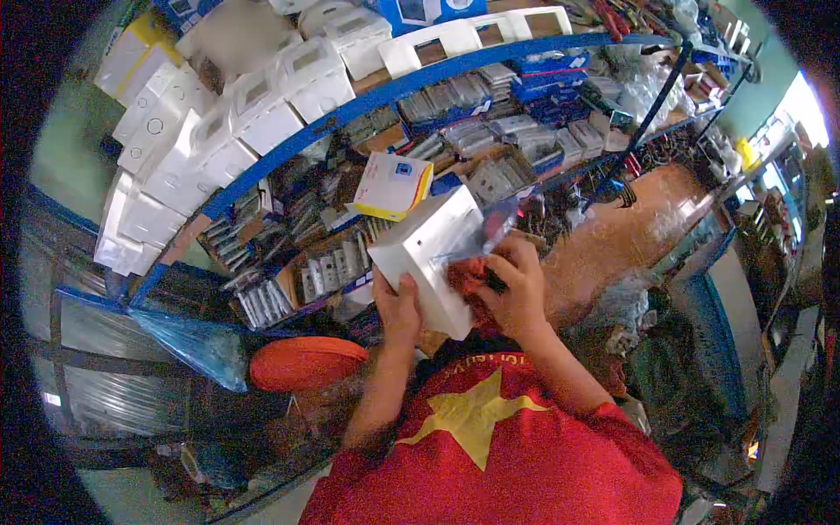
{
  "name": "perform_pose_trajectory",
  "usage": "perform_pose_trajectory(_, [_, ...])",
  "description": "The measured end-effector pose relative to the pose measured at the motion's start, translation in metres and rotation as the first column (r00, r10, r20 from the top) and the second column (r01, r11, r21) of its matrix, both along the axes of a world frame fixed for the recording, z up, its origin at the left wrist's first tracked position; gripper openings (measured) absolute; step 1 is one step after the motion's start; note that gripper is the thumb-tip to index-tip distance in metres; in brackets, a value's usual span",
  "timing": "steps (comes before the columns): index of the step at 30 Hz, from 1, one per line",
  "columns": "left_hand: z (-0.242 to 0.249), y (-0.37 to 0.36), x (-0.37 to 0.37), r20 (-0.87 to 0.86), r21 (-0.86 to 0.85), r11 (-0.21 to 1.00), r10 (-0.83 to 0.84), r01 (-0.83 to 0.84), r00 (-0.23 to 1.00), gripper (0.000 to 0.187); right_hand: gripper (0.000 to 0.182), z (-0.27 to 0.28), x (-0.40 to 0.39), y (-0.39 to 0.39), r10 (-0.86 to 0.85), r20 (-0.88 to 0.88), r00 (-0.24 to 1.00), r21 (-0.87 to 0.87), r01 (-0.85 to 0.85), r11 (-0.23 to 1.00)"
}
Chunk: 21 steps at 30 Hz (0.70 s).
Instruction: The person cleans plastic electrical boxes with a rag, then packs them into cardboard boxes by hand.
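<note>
My left hand (pixel 398 306) grips a white box-shaped housing (pixel 429 254) by its left side, in front of my chest. The housing is tilted, and a small dark hole shows in its upper face. My right hand (pixel 516 293) is at its right side with the fingers bent and pinched together. By those fingertips is a blurred red and dark thing (pixel 465 276); its kind cannot be made out. A translucent piece (pixel 499 226) shows just above the right hand, also blurred. Behind the housing lies a yellow and white carton (pixel 394 184).
A blue-edged shelf (pixel 367 92) curves across the back, bearing several white housings (pixel 254 118). Under it stand cartons of packed flat parts (pixel 337 267). A brown work surface (pixel 630 223) extends to the right. An orange-red round object (pixel 306 363) is at lower left, beside a blue plastic sheet (pixel 197 346).
</note>
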<state>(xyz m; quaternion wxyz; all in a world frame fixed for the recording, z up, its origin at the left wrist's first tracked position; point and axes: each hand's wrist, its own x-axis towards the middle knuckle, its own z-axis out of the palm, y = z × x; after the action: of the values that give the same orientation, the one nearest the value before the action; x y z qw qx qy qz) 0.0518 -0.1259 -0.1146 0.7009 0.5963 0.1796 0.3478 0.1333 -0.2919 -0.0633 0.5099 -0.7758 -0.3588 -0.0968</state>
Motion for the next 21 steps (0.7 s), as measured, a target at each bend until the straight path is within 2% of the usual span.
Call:
perform_pose_trajectory(1, [0.002, -0.005, 0.0, -0.029, 0.079, 0.996, 0.049, -0.047, 0.998, 0.061, 0.052, 0.001, 0.002, 0.003, -0.071, -0.032, 0.997, 0.003, 0.071, 0.997])
perform_pose_trajectory(2, [-0.003, -0.006, 0.001, -0.006, 0.184, 0.98, 0.081, -0.079, 0.997, 0.066, 0.054, -0.003, 0.002, 0.008, -0.059, -0.123, 0.991, 0.066, 0.067, 0.996])
perform_pose_trajectory(5, [0.008, -0.015, 0.005, 0.043, -0.047, 0.996, 0.076, -0.073, 0.996, 0.068, 0.054, 0.03, -0.027, 0.016, 0.045, -0.32, 0.946, 0.239, 0.034, 0.971])
perform_pose_trajectory(6, [0.01, -0.01, 0.013, 0.113, -0.132, 0.985, 0.123, -0.108, 0.986, 0.065, 0.056, 0.027, -0.031, 0.019, 0.077, -0.234, 0.969, 0.305, -0.002, 0.952])
perform_pose_trajectory(7, [0.015, -0.005, 0.011, 0.127, -0.143, 0.988, 0.083, -0.065, 0.988, 0.063, 0.046, 0.02, -0.039, 0.021, 0.131, -0.224, 0.966, 0.404, -0.031, 0.914])
perform_pose_trajectory(8, [0.023, 0.0, 0.009, 0.14, -0.154, 0.988, 0.044, -0.022, 0.989, 0.061, 0.039, 0.017, -0.036, 0.02, 0.133, -0.028, 0.991, 0.282, -0.12, 0.952])
perform_pose_trajectory(9, [0.024, 0.005, 0.006, 0.076, -0.086, 0.994, 0.071, -0.065, 0.995, 0.062, 0.032, 0.014, -0.03, 0.02, 0.156, 0.171, 0.973, 0.14, -0.181, 0.974])
perform_pose_trajectory(12, [0.018, 0.013, 0.0, -0.05, 0.223, 0.96, 0.182, -0.167, 0.982, 0.063, 0.019, 0.003, -0.001, 0.027, 0.151, 0.06, 0.987, 0.093, -0.156, 0.983])
perform_pose_trajectory(15, [0.02, 0.007, 0.004, -0.003, 0.259, 0.941, 0.224, -0.216, 0.975, 0.065, 0.017, 0.009, 0.004, 0.029, 0.205, -0.051, 0.977, 0.107, -0.199, 0.974])
perform_pose_trajectory(16, [0.022, 0.007, 0.005, 0.012, 0.236, 0.951, 0.203, -0.2, 0.979, 0.069, 0.015, 0.018, 0.001, 0.026, 0.183, -0.071, 0.98, 0.07, -0.179, 0.981])
perform_pose_trajectory(19, [0.028, 0.012, 0.001, 0.036, 0.238, 0.965, 0.106, -0.111, 0.994, 0.073, 0.016, 0.033, -0.001, 0.008, 0.118, -0.135, 0.984, -0.242, -0.148, 0.959])
perform_pose_trajectory(21, [0.041, 0.006, 0.0, 0.015, 0.323, 0.946, 0.016, -0.02, 1.0, 0.074, 0.019, 0.016, 0.018, -0.003, 0.163, -0.226, 0.96, -0.197, -0.209, 0.958])
